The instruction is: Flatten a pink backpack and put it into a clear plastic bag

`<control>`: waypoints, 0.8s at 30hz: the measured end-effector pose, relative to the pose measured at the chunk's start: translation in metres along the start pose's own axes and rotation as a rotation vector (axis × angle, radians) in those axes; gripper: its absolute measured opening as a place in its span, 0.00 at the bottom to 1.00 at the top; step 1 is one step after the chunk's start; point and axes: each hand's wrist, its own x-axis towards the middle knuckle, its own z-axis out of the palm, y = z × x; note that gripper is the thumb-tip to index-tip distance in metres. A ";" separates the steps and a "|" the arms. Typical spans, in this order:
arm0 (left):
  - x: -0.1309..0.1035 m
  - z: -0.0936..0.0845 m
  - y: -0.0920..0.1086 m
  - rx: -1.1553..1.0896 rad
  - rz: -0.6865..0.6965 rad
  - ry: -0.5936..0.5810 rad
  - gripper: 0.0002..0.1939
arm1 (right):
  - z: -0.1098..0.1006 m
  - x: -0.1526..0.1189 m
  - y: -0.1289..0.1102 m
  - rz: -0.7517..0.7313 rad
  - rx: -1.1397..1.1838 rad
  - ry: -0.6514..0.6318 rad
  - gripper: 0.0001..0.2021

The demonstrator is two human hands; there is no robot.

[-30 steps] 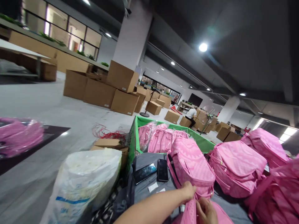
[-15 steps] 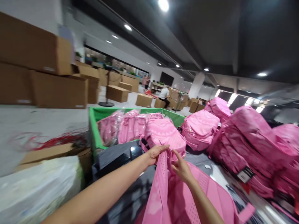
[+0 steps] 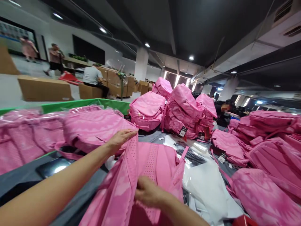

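A pink backpack (image 3: 162, 153) lies nearest me on the grey cloth, its padded, dotted back panel facing up. My left hand (image 3: 122, 138) pinches the top end of its raised pink strap (image 3: 128, 166). Lower down, my right hand (image 3: 149, 192) is closed at the inner edge of that strap, its fingertips partly hidden behind the fabric. Beyond my left hand sits another pink backpack (image 3: 94, 127), next to pink bags in clear plastic (image 3: 35, 135) inside a green-edged bin (image 3: 101, 102).
More pink backpacks (image 3: 183, 110) stand behind and pile up at the right (image 3: 275, 150). White plastic bags (image 3: 209, 188) lie right of the near backpack. A dark phone (image 3: 53, 168) rests at the left. Cardboard boxes (image 3: 44, 89) and a seated person (image 3: 92, 77) are farther back.
The view has turned right, bringing more backpacks and white bags into sight. My right hand has moved down the strap, away from my left hand, which still holds the top end.
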 end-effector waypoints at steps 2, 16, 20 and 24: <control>0.003 0.030 -0.018 0.053 -0.004 -0.007 0.26 | 0.015 -0.045 0.007 0.062 0.035 -0.072 0.11; -0.006 0.130 -0.046 0.326 0.431 -0.314 0.15 | -0.163 -0.041 0.112 0.747 -0.139 0.837 0.19; -0.007 0.184 -0.037 0.161 0.450 -0.519 0.14 | -0.157 -0.033 0.100 0.544 -0.224 0.985 0.15; -0.013 0.209 -0.035 -0.053 0.457 -0.537 0.07 | -0.143 -0.058 0.083 0.254 -0.229 0.967 0.14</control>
